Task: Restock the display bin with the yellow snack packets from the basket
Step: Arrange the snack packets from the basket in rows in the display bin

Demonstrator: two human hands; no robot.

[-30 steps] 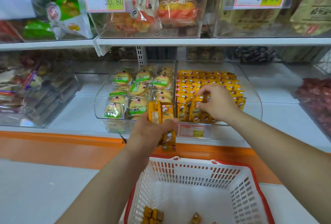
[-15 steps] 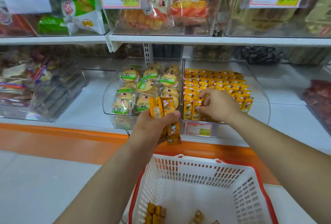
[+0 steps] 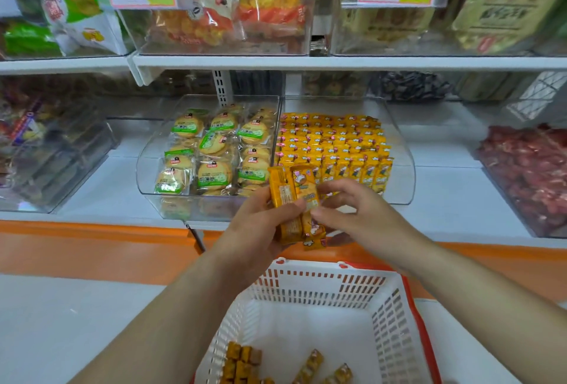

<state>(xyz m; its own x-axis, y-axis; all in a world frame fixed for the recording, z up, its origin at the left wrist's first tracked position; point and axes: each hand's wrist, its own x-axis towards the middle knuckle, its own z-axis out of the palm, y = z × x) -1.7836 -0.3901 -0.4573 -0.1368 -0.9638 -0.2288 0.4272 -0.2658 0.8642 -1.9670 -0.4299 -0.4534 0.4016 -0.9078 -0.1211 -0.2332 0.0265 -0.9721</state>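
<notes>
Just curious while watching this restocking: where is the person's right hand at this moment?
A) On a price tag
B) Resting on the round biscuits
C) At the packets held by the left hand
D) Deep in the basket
C: the right hand pinches at the yellow packets gripped by the left hand, above the basket.

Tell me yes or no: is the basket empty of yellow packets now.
No: several yellow packets lie on the floor of the white basket, near its closest edge.
</notes>
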